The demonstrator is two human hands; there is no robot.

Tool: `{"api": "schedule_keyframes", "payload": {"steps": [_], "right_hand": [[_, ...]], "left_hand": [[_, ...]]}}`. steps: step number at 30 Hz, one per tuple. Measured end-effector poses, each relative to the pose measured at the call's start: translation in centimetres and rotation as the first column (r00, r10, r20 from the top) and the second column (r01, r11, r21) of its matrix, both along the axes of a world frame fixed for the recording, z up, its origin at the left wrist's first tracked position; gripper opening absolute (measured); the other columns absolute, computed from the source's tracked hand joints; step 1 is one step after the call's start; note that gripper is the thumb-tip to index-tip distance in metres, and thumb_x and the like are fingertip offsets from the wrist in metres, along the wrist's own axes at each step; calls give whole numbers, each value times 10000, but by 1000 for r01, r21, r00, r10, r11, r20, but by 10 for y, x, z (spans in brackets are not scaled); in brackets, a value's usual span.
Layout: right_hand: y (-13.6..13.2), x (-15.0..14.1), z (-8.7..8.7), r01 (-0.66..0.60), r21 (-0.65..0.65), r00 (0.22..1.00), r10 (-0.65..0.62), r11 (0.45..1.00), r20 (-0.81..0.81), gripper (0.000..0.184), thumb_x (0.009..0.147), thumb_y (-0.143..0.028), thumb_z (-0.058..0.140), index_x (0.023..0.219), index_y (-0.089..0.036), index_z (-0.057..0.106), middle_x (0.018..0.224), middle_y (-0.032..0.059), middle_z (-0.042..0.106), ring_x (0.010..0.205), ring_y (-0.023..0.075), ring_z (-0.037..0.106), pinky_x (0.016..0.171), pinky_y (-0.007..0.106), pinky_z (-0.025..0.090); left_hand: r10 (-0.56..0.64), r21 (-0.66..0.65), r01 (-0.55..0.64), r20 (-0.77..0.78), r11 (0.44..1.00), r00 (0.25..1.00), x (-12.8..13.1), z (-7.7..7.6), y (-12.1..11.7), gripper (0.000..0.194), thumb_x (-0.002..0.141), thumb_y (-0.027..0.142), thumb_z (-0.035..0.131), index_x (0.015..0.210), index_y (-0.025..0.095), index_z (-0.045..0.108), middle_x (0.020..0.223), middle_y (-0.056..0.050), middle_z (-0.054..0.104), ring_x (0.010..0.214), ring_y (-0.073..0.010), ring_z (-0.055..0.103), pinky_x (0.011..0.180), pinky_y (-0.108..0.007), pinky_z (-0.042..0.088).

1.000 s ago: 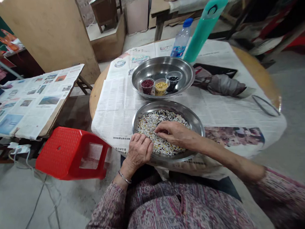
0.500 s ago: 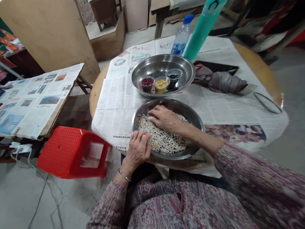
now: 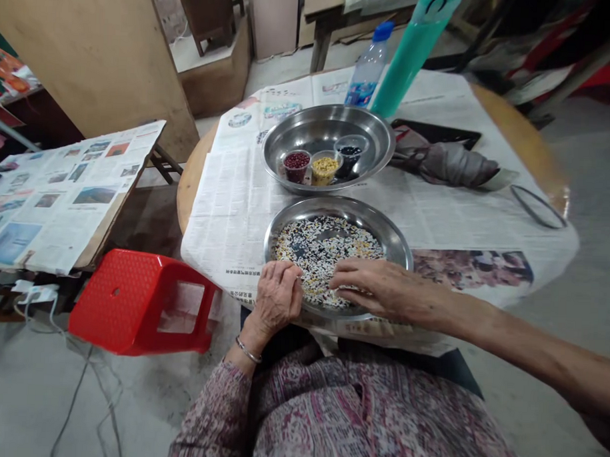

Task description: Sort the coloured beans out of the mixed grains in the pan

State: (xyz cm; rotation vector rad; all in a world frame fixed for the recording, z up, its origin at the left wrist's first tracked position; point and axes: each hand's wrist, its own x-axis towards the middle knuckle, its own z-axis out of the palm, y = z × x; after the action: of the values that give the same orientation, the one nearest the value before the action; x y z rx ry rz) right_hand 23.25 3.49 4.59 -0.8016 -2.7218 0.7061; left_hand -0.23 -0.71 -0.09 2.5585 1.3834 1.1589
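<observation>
A shallow stainless steel basin (image 3: pixel 395 235) holds a loose mix of white, yellow and dark grains (image 3: pixel 329 246), and dark gaps show among them. My left hand (image 3: pixel 277 293) is closed over the basin's near left rim, a bracelet at its wrist. Over the near right of the mix lies my right hand (image 3: pixel 378 286), fingers stretched out and touching the grains. Behind stands a second steel basin (image 3: pixel 288 131). In it sit clear plastic cups of red beans (image 3: pixel 296 167), yellow split grains (image 3: pixel 325 169) and black beans (image 3: pixel 349 155).
Newspaper (image 3: pixel 226 206) covers the round table. At its back are a blue-capped water bottle (image 3: pixel 369 67) and a tall teal bottle (image 3: pixel 413 59). A crumpled grey bundle (image 3: pixel 452 162) lies to the right. A red plastic stool (image 3: pixel 142 303) stands left, beside a newspaper-covered bench (image 3: pixel 76 194).
My right hand has moved from the back left of the near basin to its near right, and the grains are spread thinner. My left hand keeps its place on the rim.
</observation>
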Motion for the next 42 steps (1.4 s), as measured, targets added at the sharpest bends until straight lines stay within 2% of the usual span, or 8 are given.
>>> {"api": "schedule_keyframes", "payload": {"steps": [8, 14, 19, 26, 30, 33, 37, 42], "right_hand": [[6, -14, -30, 86, 173, 990, -103, 981, 92, 195, 911, -108, 485, 874, -206, 650, 804, 50, 675, 758, 172, 588, 679, 301, 374], [31, -25, -12, 328, 231, 909, -373, 916, 188, 238, 951, -207, 462, 830, -202, 668, 846, 77, 707, 766, 193, 622, 682, 320, 397], [47, -50, -7, 460, 246, 855, -501, 853, 136, 278, 956, -377, 546, 1087, -173, 680, 1078, 149, 686, 967, 272, 626, 788, 356, 444], [63, -77, -15, 309, 133, 924, -330, 942, 192, 229, 843, -77, 498, 927, -143, 700, 955, 132, 689, 853, 214, 601, 749, 316, 398], [62, -63, -12, 288, -32, 951, -281, 957, 130, 171, 795, -94, 553, 808, -161, 710, 783, 64, 685, 765, 183, 597, 731, 297, 411], [42, -52, -12, 143, -141, 989, -148, 980, -25, 181, 810, -110, 562, 862, -177, 722, 814, 42, 690, 772, 166, 608, 753, 289, 440], [16, -45, -21, -52, 1, 991, 52, 999, -126, 180, 876, -149, 574, 969, -206, 717, 999, 77, 690, 962, 202, 605, 837, 325, 481], [37, -23, -32, 124, 170, 990, -110, 978, -89, 231, 958, -224, 496, 940, -226, 727, 1030, 95, 677, 1018, 230, 582, 885, 371, 503]], "left_hand": [[-1, 11, 1, -6, 1000, 1000, 0, 1, 0, 152, 1009, 164, 417, 1066, 166, 557, 1021, -102, 630, 964, -227, 577, 883, -386, 492], [-5, -31, 4, -22, 1000, 1000, -1, 0, 0, 167, 1000, 164, 415, 1062, 170, 569, 1023, -104, 633, 964, -231, 576, 882, -395, 489], [-1, -11, 0, -18, 1000, 1000, -1, -2, 1, 166, 1003, 165, 418, 1063, 167, 573, 1025, -104, 636, 968, -230, 577, 885, -393, 480], [-6, -5, 5, -15, 1000, 1000, -1, -3, 1, 167, 993, 164, 419, 1051, 177, 574, 1007, -99, 628, 944, -231, 577, 875, -394, 498], [-5, 2, 5, 22, 1000, 1000, -1, -5, 0, 156, 998, 173, 440, 1102, 176, 556, 1055, -110, 623, 998, -236, 592, 905, -410, 515], [4, -8, -3, 75, 1000, 997, -2, -5, -1, 184, 1006, 195, 470, 1179, 168, 525, 1146, -137, 605, 1107, -248, 586, 970, -434, 517], [31, -20, -29, 121, 999, 992, -2, -5, -1, 210, 1009, 166, 458, 1215, 162, 503, 1175, -144, 592, 1136, -243, 576, 989, -435, 525], [19, -15, -18, 111, 1000, 994, -1, -3, -1, 201, 994, 117, 447, 1176, 162, 518, 1157, -136, 595, 1133, -238, 571, 996, -430, 527]]}}
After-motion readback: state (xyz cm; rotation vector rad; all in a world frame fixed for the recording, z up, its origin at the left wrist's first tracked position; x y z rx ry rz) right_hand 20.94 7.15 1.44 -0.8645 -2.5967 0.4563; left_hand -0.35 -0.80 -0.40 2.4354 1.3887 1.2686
